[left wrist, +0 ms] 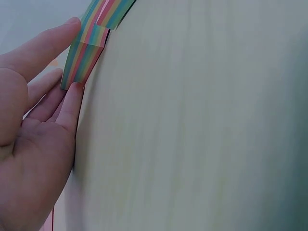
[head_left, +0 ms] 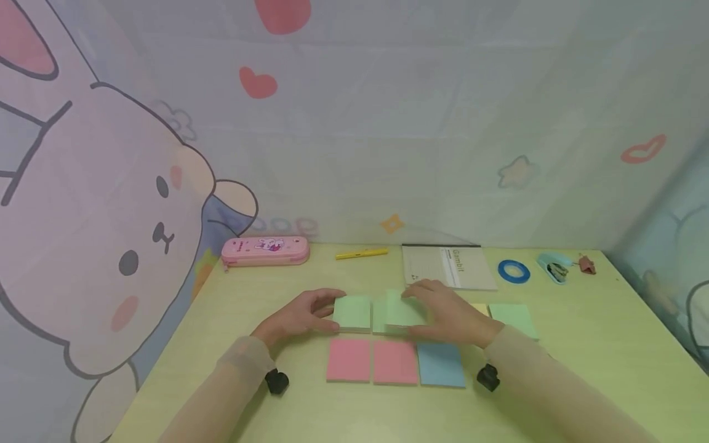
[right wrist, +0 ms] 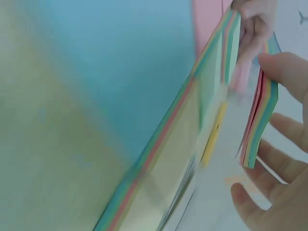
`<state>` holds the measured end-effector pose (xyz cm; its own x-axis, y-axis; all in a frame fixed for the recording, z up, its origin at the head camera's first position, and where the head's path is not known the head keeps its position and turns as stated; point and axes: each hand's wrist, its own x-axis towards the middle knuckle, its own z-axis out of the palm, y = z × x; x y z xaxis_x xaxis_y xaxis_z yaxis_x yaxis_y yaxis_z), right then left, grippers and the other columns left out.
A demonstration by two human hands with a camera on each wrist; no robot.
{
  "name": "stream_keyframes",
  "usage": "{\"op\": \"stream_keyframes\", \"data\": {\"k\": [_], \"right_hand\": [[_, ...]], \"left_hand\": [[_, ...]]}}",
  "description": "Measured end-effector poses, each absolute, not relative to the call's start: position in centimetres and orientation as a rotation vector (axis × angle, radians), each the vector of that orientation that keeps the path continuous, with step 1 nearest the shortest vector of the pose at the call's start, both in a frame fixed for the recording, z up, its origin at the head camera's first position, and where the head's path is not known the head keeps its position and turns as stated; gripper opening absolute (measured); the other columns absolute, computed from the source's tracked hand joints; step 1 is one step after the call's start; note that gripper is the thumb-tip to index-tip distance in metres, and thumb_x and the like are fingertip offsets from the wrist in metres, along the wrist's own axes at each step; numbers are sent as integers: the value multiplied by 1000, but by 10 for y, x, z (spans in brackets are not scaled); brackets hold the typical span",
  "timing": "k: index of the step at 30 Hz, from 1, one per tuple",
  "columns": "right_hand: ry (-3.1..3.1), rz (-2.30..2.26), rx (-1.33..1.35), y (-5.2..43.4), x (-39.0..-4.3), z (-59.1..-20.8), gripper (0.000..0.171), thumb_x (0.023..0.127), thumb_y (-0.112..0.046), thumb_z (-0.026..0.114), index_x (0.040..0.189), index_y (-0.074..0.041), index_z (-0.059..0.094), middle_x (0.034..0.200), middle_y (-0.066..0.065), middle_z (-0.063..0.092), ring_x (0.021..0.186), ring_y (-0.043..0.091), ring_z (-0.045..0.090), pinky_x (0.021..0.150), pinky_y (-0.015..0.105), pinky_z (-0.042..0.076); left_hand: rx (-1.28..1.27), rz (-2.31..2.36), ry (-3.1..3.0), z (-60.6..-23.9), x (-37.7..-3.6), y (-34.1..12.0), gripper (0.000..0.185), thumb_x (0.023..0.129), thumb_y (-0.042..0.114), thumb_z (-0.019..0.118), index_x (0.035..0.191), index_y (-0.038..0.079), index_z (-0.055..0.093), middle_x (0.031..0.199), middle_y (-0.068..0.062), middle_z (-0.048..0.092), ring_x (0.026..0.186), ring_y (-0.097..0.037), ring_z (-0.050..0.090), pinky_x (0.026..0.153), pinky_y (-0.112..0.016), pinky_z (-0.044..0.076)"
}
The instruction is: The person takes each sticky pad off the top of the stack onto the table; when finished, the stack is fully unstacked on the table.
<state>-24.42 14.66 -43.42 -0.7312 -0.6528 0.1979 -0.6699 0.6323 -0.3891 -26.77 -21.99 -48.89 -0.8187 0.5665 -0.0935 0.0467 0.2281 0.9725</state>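
My left hand (head_left: 299,317) holds a green-topped sticky note pad (head_left: 352,312) by its left side, thumb at the near corner and fingers at the far one. The left wrist view shows the striped edges of that pad (left wrist: 82,62) between thumb and fingers. My right hand (head_left: 451,314) pinches another green-topped pad (head_left: 403,309), raised and overlapping a green pad (head_left: 379,320) beneath it. In the right wrist view the raised pad (right wrist: 262,120) stands apart from the row, its layered sheets slightly fanned at one end.
Nearer lie two pink pads (head_left: 349,360) (head_left: 395,362) and a blue pad (head_left: 440,365). A yellow pad (head_left: 479,308), partly hidden, and a green pad (head_left: 514,320) lie right. Behind are a pink pencil case (head_left: 266,251), yellow pen (head_left: 362,253), notebook (head_left: 432,267) and blue tape roll (head_left: 504,271).
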Motion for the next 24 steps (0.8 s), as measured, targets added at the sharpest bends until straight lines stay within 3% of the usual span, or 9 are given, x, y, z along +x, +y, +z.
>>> {"op": "stream_keyframes", "data": {"k": [10,18,24], "right_hand": [[-2755,639,1069,248,-211,-449,48,85,-31,90,125,-19,66,138,4,63,127,30,52,102,56,51],[-2765,541,1050,279,-186,-460,36,81,-36,92,107,-33,68,135,4,66,119,28,54,94,54,54],[-2780,537,1103,288,-177,-467,33,83,-44,89,106,-37,67,134,1,66,118,24,53,92,48,56]], "left_hand": [[560,1598,2112,-491,-267,-219,76,89,6,84,156,5,47,166,-15,38,153,-37,38,121,-36,40],[572,1614,2093,-494,-268,-219,77,89,5,84,156,4,46,165,-17,39,152,-39,38,121,-36,41],[563,1611,2087,-493,-269,-219,78,89,4,84,157,3,45,164,-18,40,151,-39,39,119,-35,42]]}}
